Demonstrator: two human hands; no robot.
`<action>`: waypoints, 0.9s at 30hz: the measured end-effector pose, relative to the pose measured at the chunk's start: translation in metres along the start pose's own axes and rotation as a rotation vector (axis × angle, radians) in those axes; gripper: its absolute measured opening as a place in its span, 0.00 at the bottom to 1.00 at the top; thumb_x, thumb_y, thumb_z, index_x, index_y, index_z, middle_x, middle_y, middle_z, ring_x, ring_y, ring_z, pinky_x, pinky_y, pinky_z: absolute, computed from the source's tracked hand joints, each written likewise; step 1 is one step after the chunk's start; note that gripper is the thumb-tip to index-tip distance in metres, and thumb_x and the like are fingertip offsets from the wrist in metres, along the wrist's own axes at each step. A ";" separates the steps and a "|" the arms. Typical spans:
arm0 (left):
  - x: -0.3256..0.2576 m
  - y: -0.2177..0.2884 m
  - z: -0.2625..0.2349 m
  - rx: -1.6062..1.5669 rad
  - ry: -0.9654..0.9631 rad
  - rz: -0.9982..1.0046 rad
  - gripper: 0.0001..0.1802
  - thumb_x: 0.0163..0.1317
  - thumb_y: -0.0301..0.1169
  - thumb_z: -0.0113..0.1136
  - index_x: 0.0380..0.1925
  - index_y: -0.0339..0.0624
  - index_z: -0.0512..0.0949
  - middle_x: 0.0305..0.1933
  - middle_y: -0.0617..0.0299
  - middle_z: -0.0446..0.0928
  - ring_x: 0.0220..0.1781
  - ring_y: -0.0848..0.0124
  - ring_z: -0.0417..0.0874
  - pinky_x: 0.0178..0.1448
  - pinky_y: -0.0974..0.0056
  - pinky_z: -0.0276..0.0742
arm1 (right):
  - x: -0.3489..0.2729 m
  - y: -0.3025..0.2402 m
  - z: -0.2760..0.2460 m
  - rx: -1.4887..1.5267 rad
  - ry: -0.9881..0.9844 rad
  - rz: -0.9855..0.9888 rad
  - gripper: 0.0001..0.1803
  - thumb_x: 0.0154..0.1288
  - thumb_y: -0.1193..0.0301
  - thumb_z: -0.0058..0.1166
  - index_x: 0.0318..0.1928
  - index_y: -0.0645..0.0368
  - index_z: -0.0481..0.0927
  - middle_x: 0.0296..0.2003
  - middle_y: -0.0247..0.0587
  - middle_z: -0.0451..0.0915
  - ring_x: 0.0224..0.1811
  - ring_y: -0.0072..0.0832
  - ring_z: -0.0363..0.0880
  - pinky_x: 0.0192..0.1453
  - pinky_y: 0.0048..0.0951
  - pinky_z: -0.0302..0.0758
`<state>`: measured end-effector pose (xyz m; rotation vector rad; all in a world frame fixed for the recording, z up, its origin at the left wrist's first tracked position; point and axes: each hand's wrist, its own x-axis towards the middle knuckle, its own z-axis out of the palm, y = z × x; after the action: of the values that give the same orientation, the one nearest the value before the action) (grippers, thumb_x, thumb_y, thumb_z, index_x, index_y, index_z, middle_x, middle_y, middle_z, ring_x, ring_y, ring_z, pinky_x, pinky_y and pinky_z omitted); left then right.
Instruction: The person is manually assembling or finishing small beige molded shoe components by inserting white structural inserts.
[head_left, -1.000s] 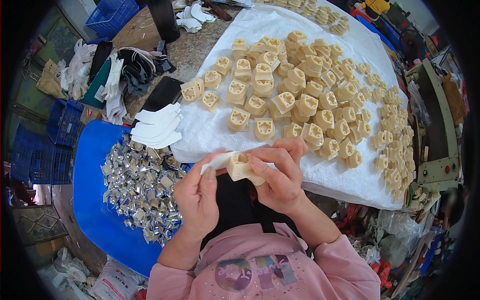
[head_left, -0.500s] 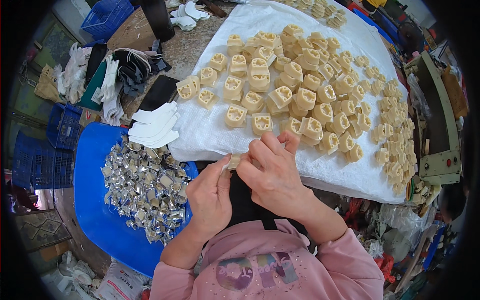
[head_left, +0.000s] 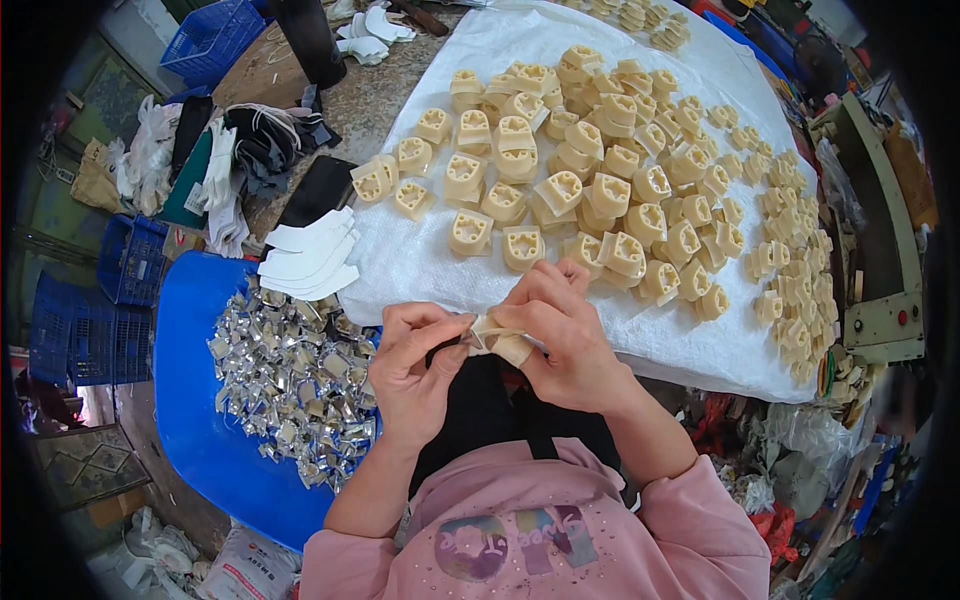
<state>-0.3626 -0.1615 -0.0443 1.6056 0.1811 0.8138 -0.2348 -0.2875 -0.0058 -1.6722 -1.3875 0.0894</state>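
My right hand (head_left: 560,325) grips a cream plastic part (head_left: 508,344) near the front edge of the white sheet (head_left: 420,260). My left hand (head_left: 420,365) pinches a pale strip (head_left: 474,338) that runs onto the same part. Both hands meet over my dark apron, just below the sheet. Several cream plastic parts (head_left: 600,170) with star-shaped holes lie spread on the sheet beyond my hands. Most of the held part is hidden by my fingers.
A blue tray (head_left: 200,430) at my left holds a heap of shiny silver pieces (head_left: 290,385). White curved strips (head_left: 305,255) are stacked beside it. Blue crates (head_left: 130,260), cloth and bags crowd the left. A green machine (head_left: 880,260) stands at the right.
The held part dropped from in front of the sheet edge toward my lap. My hands closed tighter around it, and the left hand now pinches the strip close to the part.
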 end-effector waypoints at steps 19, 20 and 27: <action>0.025 0.012 0.002 0.375 -0.181 0.187 0.13 0.50 0.25 0.67 0.16 0.39 0.70 0.16 0.59 0.65 0.14 0.62 0.67 0.19 0.62 0.61 | 0.000 0.000 0.000 0.013 -0.207 -0.010 0.19 0.34 0.85 0.49 0.32 0.55 0.75 0.28 0.36 0.67 0.38 0.35 0.67 0.47 0.38 0.54; 0.023 0.014 0.001 0.346 -0.176 0.131 0.10 0.47 0.23 0.68 0.20 0.39 0.73 0.18 0.60 0.67 0.19 0.64 0.69 0.24 0.64 0.64 | 0.000 0.002 0.001 0.047 -0.142 -0.001 0.19 0.36 0.84 0.52 0.33 0.54 0.77 0.29 0.35 0.68 0.38 0.35 0.68 0.48 0.39 0.54; 0.018 0.018 -0.002 0.413 -0.033 0.386 0.14 0.38 0.16 0.68 0.28 0.42 0.80 0.25 0.65 0.71 0.32 0.65 0.72 0.36 0.65 0.69 | -0.003 -0.009 0.002 -0.121 0.054 -0.110 0.16 0.47 0.78 0.63 0.39 0.55 0.78 0.31 0.34 0.75 0.34 0.32 0.70 0.47 0.37 0.57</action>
<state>-0.3562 -0.1537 -0.0205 2.0803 0.0112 1.0950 -0.2436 -0.2895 -0.0027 -1.6802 -1.4650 -0.1037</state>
